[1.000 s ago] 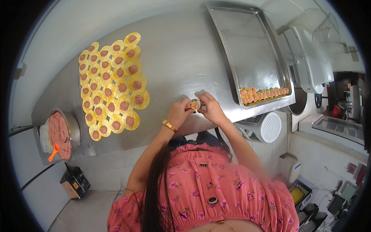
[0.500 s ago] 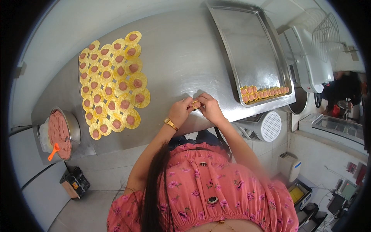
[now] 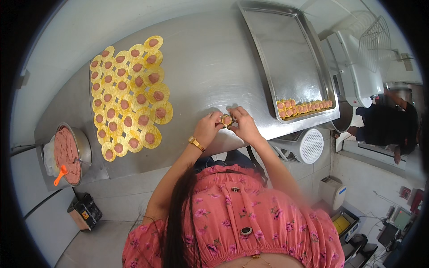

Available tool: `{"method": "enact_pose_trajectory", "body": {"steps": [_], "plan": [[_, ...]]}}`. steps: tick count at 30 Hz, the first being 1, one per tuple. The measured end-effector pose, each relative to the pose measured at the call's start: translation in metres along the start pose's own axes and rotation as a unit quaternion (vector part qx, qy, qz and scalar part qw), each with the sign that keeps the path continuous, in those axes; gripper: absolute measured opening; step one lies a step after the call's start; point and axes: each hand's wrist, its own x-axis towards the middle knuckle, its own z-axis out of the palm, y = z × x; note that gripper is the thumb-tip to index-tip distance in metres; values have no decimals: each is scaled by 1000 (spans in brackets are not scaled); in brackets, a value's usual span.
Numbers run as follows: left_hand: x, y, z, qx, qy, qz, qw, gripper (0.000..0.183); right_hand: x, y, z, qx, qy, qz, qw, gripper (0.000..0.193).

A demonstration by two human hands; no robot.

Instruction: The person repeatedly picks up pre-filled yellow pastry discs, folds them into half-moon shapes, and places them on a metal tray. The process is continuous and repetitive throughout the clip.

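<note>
Between my two hands, close to the near edge of the steel table, is an open-topped dumpling (image 3: 226, 120) with a yellow wrapper gathered round pink filling. My left hand (image 3: 207, 130) pinches it from the left, and my right hand (image 3: 246, 127) grips its right side. To the left, rows of round yellow dumpling wrappers (image 3: 161, 104) lie edge to edge, each with a lump of pink filling. At the right, a large metal tray (image 3: 263, 58) holds several finished dumplings (image 3: 308, 107) lined up along its near end.
A metal bowl of pink filling (image 3: 66, 149) stands at the far left, with an orange spoon (image 3: 60, 174) in it. Right of the tray is a white appliance (image 3: 353, 67). A perforated white stool (image 3: 311, 146) stands below. Another person in dark clothing (image 3: 386, 125) is at the far right.
The dumpling in my fingers now shows its round, filled top more fully, and my fingers have spread slightly around it. The other person at the right has moved further into view.
</note>
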Motion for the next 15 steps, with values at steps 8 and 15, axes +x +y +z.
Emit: {"method": "enact_pose_trajectory", "body": {"steps": [8, 15], "plan": [[1, -2, 3, 35, -22, 17, 999, 22, 0, 1, 3, -8, 20, -26, 999, 28], [1, -4, 6, 16, 3, 10, 1000, 21, 1, 2, 7, 20, -18, 5, 1000, 27]]}}
